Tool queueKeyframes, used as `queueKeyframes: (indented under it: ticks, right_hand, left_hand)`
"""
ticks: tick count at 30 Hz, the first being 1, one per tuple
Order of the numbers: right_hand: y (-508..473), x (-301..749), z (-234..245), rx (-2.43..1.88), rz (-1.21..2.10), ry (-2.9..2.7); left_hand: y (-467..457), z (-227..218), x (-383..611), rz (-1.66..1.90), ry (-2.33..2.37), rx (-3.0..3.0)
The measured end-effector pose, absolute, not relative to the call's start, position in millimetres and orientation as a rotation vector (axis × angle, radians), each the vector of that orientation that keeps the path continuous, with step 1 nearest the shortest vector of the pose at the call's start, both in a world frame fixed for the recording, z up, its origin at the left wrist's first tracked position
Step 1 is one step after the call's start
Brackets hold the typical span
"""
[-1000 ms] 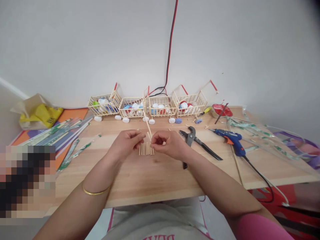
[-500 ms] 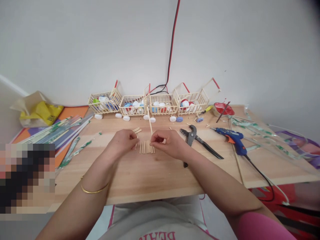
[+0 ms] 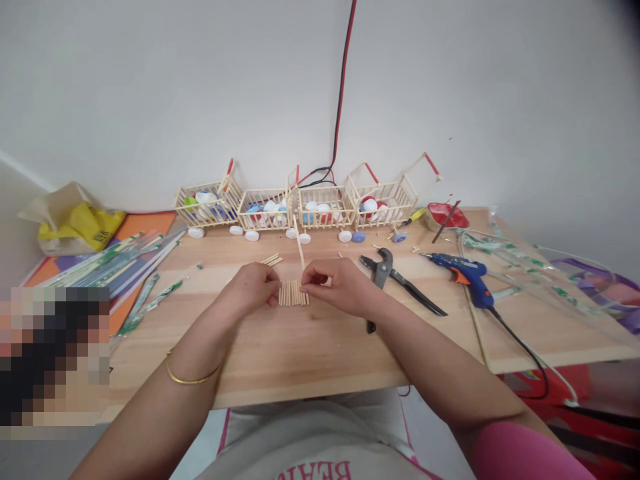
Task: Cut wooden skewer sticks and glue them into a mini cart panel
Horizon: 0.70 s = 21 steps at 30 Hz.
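Note:
A row of short wooden sticks [image 3: 294, 293] lies side by side on the wooden table. At its left end my left hand [image 3: 253, 290] is closed, its fingertips against the row; the short stick seen in it earlier is now mostly covered by the fingers. My right hand [image 3: 335, 283] pinches a long thin wooden stick [image 3: 299, 247] at the row's right end, and the stick points away from me. Several loose short sticks [image 3: 273, 259] lie just beyond my left hand.
Small stick-built carts [image 3: 325, 208] holding bottle caps stand along the wall. Pliers [image 3: 383, 267] and a blue glue gun [image 3: 463, 270] lie to the right. Wrapped sticks [image 3: 125, 257] and a yellow bag [image 3: 83, 223] are at left. A red dish [image 3: 447, 217] sits at back right.
My left hand has moved slightly right and nearer to me, up to the row's left end, and its short stick is now hidden. My right hand stays nearly still.

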State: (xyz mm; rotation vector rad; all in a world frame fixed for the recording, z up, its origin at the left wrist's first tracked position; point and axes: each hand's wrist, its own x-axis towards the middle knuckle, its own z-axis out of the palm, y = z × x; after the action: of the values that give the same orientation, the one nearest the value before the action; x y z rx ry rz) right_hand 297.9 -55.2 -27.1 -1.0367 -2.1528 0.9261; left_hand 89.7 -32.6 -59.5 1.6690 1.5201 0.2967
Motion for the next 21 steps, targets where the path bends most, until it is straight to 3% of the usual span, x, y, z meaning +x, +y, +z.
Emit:
queueKeyframes:
  ticks: [21]
  right_hand:
    - [-54,301,-23,-1.06,0.962,-2.129]
  left_hand:
    - [-42,-39,91,0.176,1.451,2.205]
